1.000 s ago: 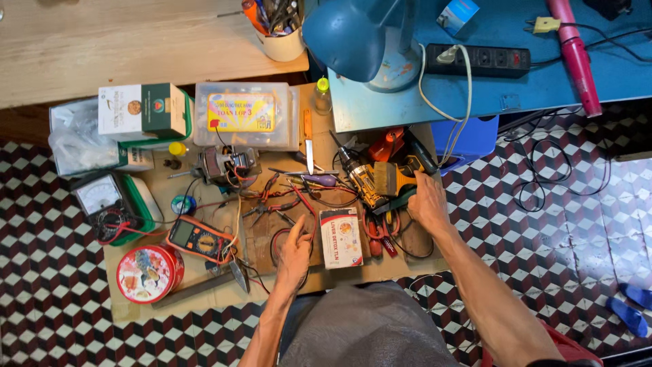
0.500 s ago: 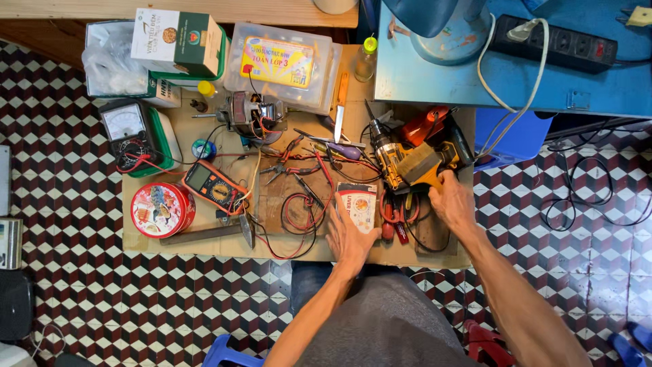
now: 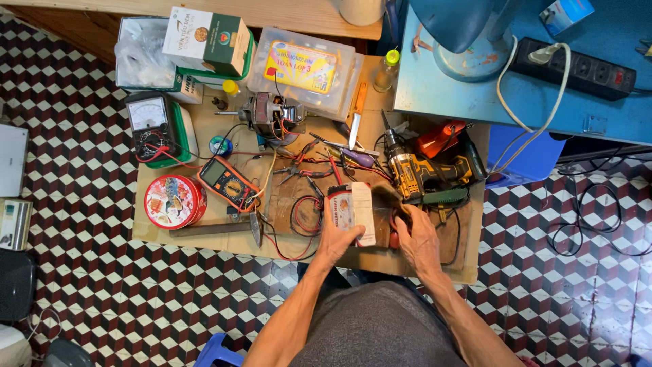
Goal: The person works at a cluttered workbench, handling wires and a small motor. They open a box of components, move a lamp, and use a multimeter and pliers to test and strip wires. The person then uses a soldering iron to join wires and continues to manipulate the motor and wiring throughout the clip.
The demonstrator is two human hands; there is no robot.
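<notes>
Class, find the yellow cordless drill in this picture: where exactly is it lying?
In the head view the yellow cordless drill lies right of centre on the cardboard sheet, just beyond the right hand.

Matt brown cardboard sheet (image 3: 204, 129) is seen under it all; glossy printed tin (image 3: 174, 201), clear plastic box (image 3: 305, 71).

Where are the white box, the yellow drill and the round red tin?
white box (image 3: 354, 212), head view, on its white top face.
yellow drill (image 3: 415, 174), head view, on its yellow body.
round red tin (image 3: 174, 201), head view, on the middle of its lid.
</notes>
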